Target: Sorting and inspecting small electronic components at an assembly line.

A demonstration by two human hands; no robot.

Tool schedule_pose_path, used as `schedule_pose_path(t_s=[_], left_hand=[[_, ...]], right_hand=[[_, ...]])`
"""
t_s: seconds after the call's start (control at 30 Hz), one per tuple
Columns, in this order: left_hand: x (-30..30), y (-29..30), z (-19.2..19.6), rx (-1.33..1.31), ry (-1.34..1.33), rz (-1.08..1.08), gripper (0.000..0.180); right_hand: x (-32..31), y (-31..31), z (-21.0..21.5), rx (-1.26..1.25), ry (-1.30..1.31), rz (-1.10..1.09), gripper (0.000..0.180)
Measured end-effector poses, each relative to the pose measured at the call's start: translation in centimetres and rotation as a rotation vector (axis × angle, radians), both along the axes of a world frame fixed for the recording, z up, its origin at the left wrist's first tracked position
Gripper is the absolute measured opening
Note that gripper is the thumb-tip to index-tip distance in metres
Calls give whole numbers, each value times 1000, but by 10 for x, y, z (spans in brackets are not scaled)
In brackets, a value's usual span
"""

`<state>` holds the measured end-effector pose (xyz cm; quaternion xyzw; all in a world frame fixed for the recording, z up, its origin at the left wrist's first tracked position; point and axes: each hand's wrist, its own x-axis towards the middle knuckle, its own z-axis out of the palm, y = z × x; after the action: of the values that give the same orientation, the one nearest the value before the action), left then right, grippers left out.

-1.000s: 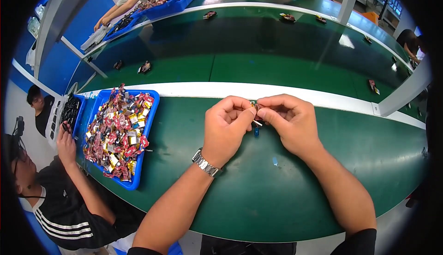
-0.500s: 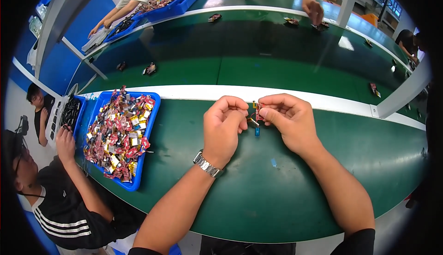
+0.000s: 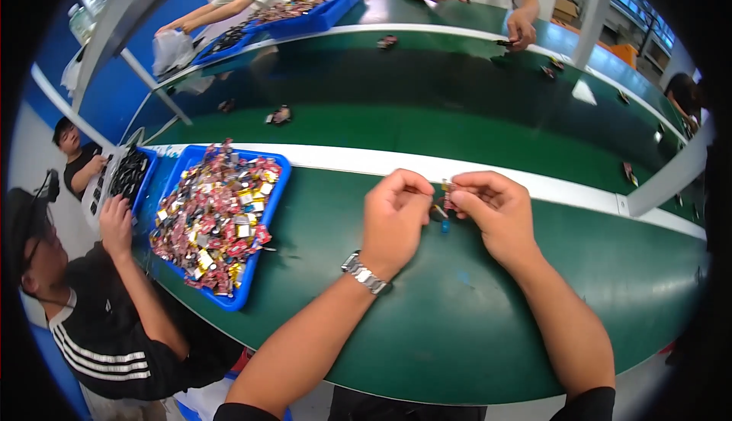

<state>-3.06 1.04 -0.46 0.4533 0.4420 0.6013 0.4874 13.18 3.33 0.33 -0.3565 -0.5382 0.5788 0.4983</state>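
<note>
Small part (image 3: 444, 206), some tiny component with a bit of red and blue on it, is pinched between both my hands just above the green desk (image 3: 457, 329). My left hand (image 3: 393, 223) and right hand (image 3: 492, 215) are both closed on it with fingertips, so I'd guess I'm mid-way through this one piece. One blue tray (image 3: 248, 268) to my left is heaped with way too many pieces to count, so loads left. Another small blue bit (image 3: 444, 226) lies just under my hands.
</note>
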Motion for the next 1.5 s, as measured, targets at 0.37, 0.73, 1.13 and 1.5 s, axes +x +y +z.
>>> schedule_pose_path(t_s=[0.37,0.73,1.13,1.5], left_hand=[[2,-1,-5,128,177,44,4],[17,18,-26,465,335,-11,10],[18,13,-29,309,555,-74,27],[12,8,-38,457,390,-40,12]], right_hand=[[-3,-2,34,62,100,-122,13],[-176,7,88,22,-182,439,14],[-222,137,49,411,-1193,-31,39],[-254,146,21,62,-989,-187,34]])
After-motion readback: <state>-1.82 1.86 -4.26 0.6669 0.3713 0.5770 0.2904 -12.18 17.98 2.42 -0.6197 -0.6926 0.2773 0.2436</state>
